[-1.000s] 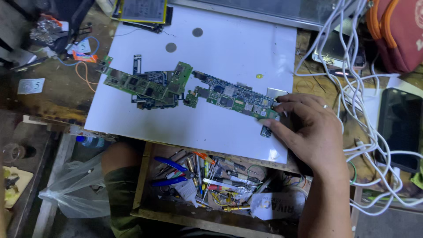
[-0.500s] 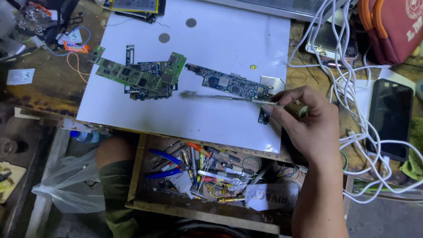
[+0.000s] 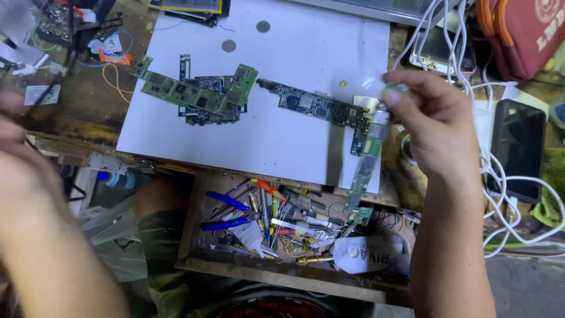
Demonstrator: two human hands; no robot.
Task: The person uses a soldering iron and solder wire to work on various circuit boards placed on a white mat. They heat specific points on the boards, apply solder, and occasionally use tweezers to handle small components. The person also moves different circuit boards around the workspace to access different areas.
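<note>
Head view. Right hand (image 3: 432, 126): fingers pinched on the top end of a narrow green circuit strip (image 3: 368, 156), lifted off the white sheet (image 3: 306, 53) on the desk and hanging down, blurred. Left hand (image 3: 17, 147): blurred at frame edge, grip cannot be told. On the sheet: long dark board (image 3: 315, 107), green boards (image 3: 197, 94). Below: open tool drawer (image 3: 276, 221). One strip lifted; the other boards lie untouched.
</note>
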